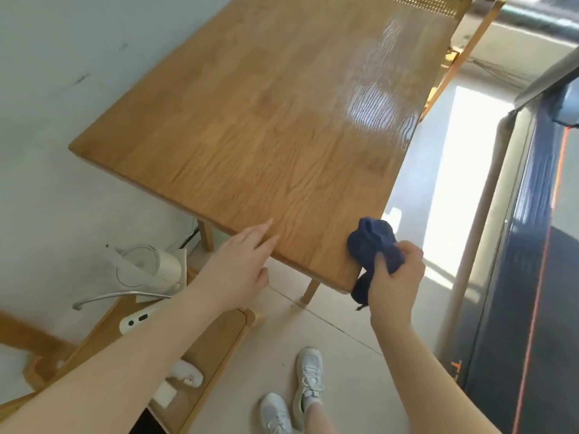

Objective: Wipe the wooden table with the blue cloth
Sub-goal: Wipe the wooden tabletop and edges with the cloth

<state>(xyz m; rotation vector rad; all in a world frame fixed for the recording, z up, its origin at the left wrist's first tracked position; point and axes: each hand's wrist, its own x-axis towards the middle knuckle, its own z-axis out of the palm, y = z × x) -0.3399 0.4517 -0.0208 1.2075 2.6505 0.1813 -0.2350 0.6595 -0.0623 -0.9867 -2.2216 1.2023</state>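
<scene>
Right hand [395, 277] grips crumpled blue cloth [372, 245] at glossy grained wooden table [266, 120] corner; left hand [241, 261] flat, fingers spread, seemingly touching edge.

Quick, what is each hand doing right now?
Left hand: open, fingers flat on the wooden table edge, holding nothing.
Right hand: closed around the blue cloth at the table's near corner.

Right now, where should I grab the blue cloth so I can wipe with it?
Grab the bunched top of the blue cloth, coming down from above as the right hand does. It lies crumpled on the wooden table at its near corner, one end hanging off the edge.
</scene>
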